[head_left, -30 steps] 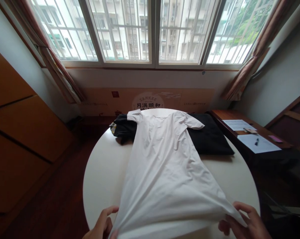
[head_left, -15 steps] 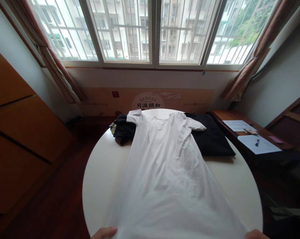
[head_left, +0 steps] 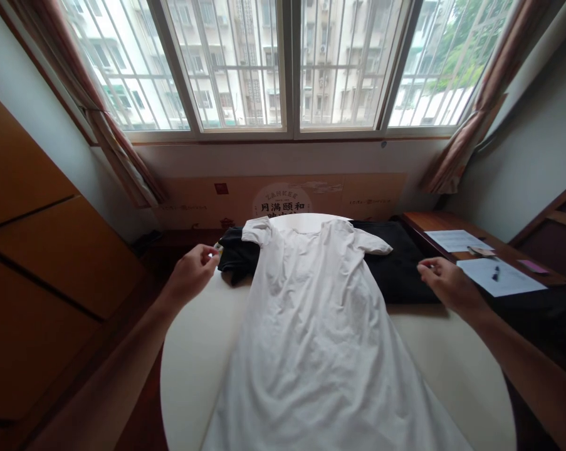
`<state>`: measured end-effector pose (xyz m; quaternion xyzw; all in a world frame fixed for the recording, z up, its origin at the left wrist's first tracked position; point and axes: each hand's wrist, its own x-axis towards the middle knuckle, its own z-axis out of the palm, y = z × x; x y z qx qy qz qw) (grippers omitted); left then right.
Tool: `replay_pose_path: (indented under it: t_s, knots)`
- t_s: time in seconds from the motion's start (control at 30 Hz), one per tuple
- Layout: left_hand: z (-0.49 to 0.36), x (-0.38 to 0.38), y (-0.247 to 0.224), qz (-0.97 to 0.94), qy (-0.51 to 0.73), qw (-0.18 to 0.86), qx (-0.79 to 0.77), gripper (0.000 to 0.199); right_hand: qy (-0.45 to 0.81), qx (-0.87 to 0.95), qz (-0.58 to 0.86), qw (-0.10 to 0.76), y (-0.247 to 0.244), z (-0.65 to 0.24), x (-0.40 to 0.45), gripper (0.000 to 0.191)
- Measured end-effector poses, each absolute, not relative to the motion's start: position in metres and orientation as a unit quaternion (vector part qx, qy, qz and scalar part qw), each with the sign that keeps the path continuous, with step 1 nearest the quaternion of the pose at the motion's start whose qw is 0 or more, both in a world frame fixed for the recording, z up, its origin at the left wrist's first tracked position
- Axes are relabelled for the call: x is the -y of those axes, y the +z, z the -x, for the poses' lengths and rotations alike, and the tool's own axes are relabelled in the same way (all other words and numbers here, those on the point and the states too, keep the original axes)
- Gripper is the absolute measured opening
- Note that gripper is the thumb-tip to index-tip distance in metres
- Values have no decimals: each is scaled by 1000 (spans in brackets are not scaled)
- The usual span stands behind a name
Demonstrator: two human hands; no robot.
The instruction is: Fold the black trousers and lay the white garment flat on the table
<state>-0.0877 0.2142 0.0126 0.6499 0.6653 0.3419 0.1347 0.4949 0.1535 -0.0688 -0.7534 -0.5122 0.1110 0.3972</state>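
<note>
A white T-shirt (head_left: 318, 326) lies flat along the round white desk (head_left: 193, 351), its collar overlapping a black garment (head_left: 398, 266). Left hand (head_left: 192, 272) and right hand (head_left: 447, 285) hover beside its sleeves, each grip loosely curled, holding nothing.

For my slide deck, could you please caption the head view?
Both hands, left hand and right hand, reach empty over a white T-shirt spread on a round table.
</note>
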Motion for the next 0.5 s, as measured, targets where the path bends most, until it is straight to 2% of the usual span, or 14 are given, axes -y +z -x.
replay_pose_path:
  t_s: [0.17, 0.37, 0.5]
  knots:
    - [49, -335, 22, -606, 348, 170, -695, 32, 112, 519, 754, 386, -56, -483, -276, 20]
    - [19, -400, 9, -594, 319, 233, -701, 38, 194, 508, 788, 287, -67, -472, -353, 37]
    - [20, -413, 3, -590, 331, 243, -695, 24, 231, 538, 773, 245, -76, -471, -372, 39]
